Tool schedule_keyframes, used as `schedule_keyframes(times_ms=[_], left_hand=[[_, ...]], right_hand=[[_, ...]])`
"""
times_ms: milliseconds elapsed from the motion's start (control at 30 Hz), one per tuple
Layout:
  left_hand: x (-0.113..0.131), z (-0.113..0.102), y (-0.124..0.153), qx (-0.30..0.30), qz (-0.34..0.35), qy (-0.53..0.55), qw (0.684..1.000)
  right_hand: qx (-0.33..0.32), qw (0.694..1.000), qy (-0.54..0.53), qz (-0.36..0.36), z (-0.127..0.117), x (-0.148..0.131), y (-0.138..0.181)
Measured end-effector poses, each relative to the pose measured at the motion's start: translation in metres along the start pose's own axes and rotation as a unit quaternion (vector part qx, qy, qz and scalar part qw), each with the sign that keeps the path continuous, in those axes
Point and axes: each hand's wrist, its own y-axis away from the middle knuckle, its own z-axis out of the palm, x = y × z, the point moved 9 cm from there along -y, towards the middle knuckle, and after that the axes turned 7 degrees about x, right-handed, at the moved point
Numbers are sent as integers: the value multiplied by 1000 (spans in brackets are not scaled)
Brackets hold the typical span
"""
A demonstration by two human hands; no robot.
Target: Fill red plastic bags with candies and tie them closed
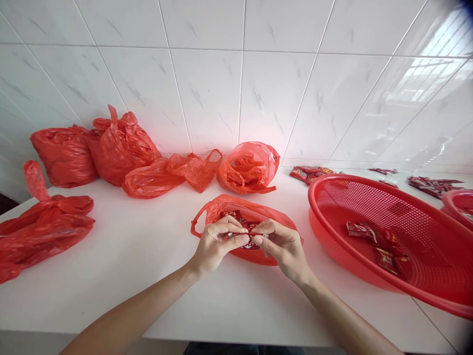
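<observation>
Far left, white counter (148,276): knotted red bags (44,227), then filled bags (111,148) against the tiled wall; no print legible. Centre: open red bag (273,217), sweets inside. Left hand (214,244) and right hand (283,246) meet over it, fingertips pinched on one small red wrapped sweet (249,235) held between both thumbs and forefingers; its white lettering is unreadable. Right: red mesh basket (424,231) with wrapped sweets (380,244), writing too small; loose packets (310,172) behind.

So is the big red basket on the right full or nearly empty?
Nearly empty: the red basket holds only a few red packets, with bare mesh showing elsewhere.
</observation>
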Motion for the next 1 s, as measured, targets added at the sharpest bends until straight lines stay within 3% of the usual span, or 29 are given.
schedule_keyframes(times_ms=[267,667,1000], left_hand=[[1,3,2,-6,-11,30,999],[-2,5,0,-34,-26,37,998],[2,6,1,-38,-15,27,999]], right_hand=[[0,1000,-3,-6,1,-1,1],[1,999,-17,44,0,4,-1],[-9,1000,-18,23,1,-2,0]])
